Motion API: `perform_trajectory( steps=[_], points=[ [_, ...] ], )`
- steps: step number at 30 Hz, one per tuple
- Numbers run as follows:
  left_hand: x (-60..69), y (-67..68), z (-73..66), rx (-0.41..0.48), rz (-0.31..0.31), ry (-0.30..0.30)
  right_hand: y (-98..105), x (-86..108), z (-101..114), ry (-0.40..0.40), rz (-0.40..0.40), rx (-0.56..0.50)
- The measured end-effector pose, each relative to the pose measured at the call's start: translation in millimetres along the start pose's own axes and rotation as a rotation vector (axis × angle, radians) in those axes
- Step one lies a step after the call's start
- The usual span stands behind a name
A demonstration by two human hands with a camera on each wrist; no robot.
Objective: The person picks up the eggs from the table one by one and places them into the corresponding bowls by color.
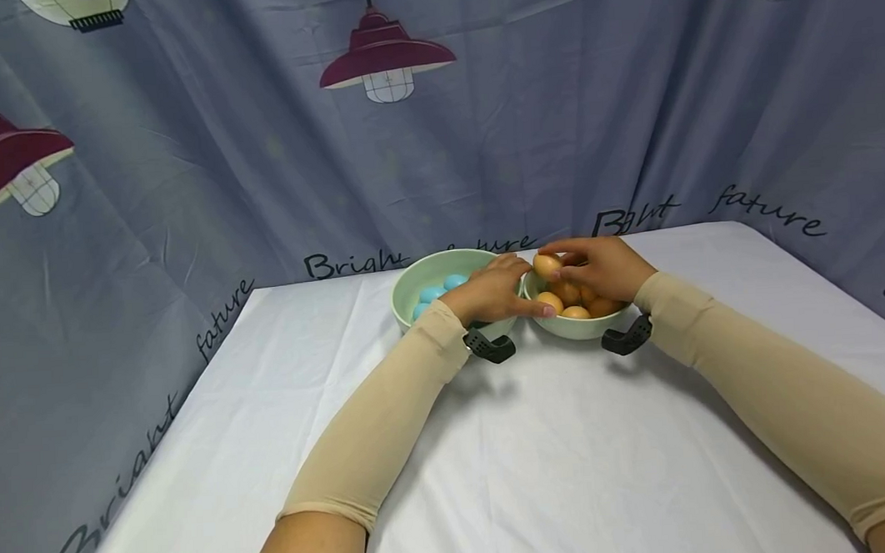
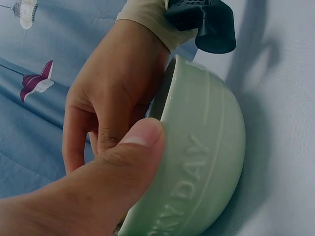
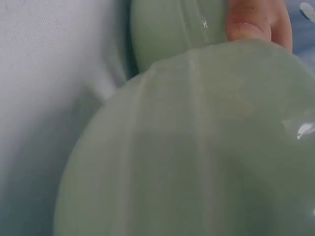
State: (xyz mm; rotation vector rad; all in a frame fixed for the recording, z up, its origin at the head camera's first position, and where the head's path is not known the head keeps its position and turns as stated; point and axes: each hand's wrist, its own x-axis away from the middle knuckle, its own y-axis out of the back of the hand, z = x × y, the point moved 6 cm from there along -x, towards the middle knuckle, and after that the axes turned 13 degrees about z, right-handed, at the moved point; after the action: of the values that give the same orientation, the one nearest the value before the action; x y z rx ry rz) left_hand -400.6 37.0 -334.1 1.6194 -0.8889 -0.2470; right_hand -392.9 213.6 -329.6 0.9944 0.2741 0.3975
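Note:
My right hand [image 1: 609, 266] pinches an orange-brown egg [image 1: 547, 266] between thumb and fingers, just above the left rim of a smaller pale green bowl [image 1: 576, 329]. Several more orange-brown eggs [image 1: 575, 312] lie in that bowl. My left hand [image 1: 493, 294] reaches across a larger pale green bowl [image 1: 425, 268], which holds several blue eggs [image 1: 432, 294]. In the left wrist view, my left thumb [image 2: 130, 152] rests against the smaller bowl's rim. Raised letters mark that bowl's outer wall [image 2: 209, 132]. The pinched egg is hidden in both wrist views.
The two bowls stand side by side near the far edge of a table with a white cloth [image 1: 489, 458]. Behind it hangs a blue-grey curtain [image 1: 525, 130] printed with lamps and lettering. A black device [image 1: 627, 336] is worn at each wrist, low beside the bowls.

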Motion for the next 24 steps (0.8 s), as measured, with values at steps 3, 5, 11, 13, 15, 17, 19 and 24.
perform_trajectory(
  steps=[3,5,11,13,15,17,19,24],
  points=[
    [2.1,-0.5,0.1,0.009,0.001,0.001,-2,-0.7,-1,-0.01,0.001,0.035],
    [3.3,-0.2,0.7,0.008,-0.001,0.003,-2,-0.4,-1,-0.023,0.005,0.062],
    [1.2,0.1,-0.3,0.013,-0.006,0.009,-6,3.4,-7,-0.06,0.016,0.13],
    [-1.3,-2.7,-0.9,0.017,-0.003,0.006,-9,5.9,-10,-0.07,0.017,0.143],
    [-3.4,-6.4,-0.9,0.01,0.003,0.002,-13,8.3,-11,-0.065,0.021,0.162],
    [-4.6,-9.1,-1.3,-0.004,0.002,-0.007,-17,9.8,-10,-0.039,0.026,0.193],
    [-5.1,-9.4,-1.8,-0.013,-0.006,-0.015,-19,10.5,-8,0.002,0.028,0.223],
    [-3.7,-2.6,-3.6,-0.007,-0.017,-0.015,-16,9.7,-3,0.064,0.038,0.249]
  ],
)
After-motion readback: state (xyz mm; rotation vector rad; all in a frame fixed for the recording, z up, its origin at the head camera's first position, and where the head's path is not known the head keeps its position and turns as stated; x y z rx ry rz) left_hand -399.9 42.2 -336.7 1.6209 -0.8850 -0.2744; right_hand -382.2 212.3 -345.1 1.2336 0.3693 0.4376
